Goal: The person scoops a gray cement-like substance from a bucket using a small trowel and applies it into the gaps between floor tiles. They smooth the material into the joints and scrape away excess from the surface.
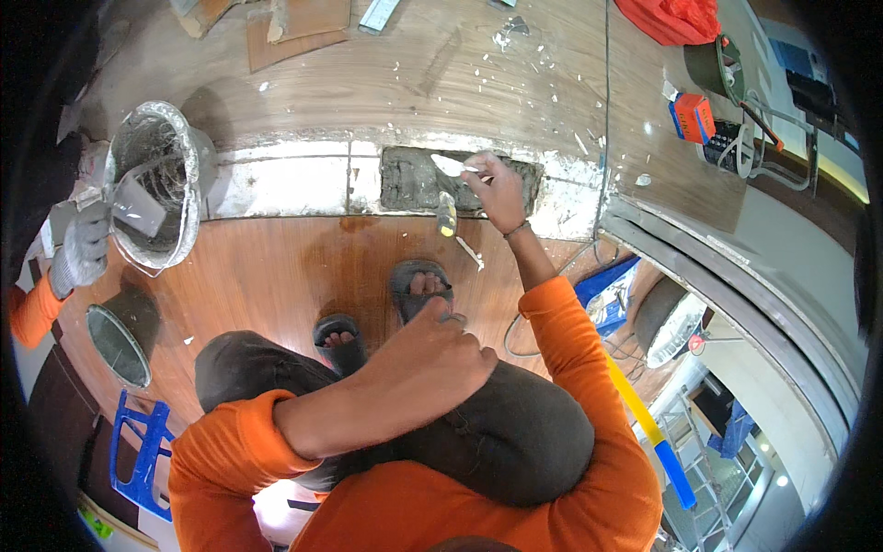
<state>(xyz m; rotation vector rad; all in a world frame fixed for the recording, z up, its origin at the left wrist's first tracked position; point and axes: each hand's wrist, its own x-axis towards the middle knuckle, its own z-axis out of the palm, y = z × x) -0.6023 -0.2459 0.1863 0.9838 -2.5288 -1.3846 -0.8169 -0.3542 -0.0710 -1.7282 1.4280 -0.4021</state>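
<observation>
Head view: your right hand (499, 190) pinches a white shard (447, 166) over the grey recess (402, 184); I can't tell whether your curled left hand (441, 348) grips anything. You're probably working the recess; the next move likely calls for a steady pinch.

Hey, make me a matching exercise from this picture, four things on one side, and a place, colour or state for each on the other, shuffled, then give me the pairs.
Things:
1. Right hand
2. Left hand
3. Smeared bucket
4. Plastic bag

Descriptions:
A. Bright red, near the top right
B. Curled, above the dark trousers
C. Beside another person's gloved hand
D. Fingers holding a white piece over the grey patch

Pairs: 1-D, 2-B, 3-C, 4-A
</observation>
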